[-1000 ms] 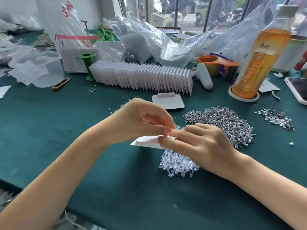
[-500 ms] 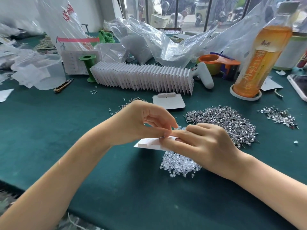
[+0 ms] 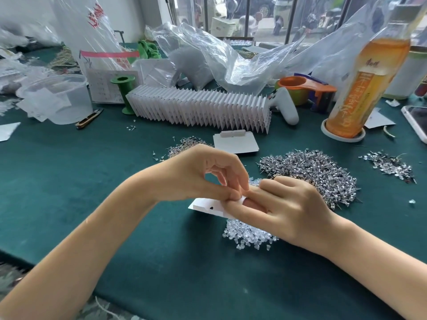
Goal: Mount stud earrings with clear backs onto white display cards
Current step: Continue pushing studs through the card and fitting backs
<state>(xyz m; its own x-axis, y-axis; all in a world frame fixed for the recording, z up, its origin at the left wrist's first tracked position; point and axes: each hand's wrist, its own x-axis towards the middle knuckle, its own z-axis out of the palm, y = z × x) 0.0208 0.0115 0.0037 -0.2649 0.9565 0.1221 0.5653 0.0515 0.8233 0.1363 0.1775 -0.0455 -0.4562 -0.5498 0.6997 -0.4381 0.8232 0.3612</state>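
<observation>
A white display card (image 3: pixel 205 206) is held flat just above the green table, over a heap of clear earring backs (image 3: pixel 248 234). My left hand (image 3: pixel 198 176) pinches the card's right part between thumb and fingertips. My right hand (image 3: pixel 284 209) grips the same end, fingers curled over and under the card. Whatever small piece sits between the fingertips is hidden. A large pile of silver stud earrings (image 3: pixel 309 174) lies just behind my right hand. A long row of upright white cards (image 3: pixel 198 109) stands further back.
A spare card (image 3: pixel 235 144) lies behind my hands, with a small stud pile (image 3: pixel 182 145) to its left and another pile (image 3: pixel 388 165) at right. An orange drink bottle (image 3: pixel 360 84), phone (image 3: pixel 416 123), clear tub (image 3: pixel 57 98), snips (image 3: pixel 89 120), green spool (image 3: pixel 123 93) and plastic bags (image 3: pixel 208 56) crowd the back.
Both hands stay on the card in nearly the same spot. My left hand's fingers have lifted and arched a little while the pinch shifted slightly on the card's end.
</observation>
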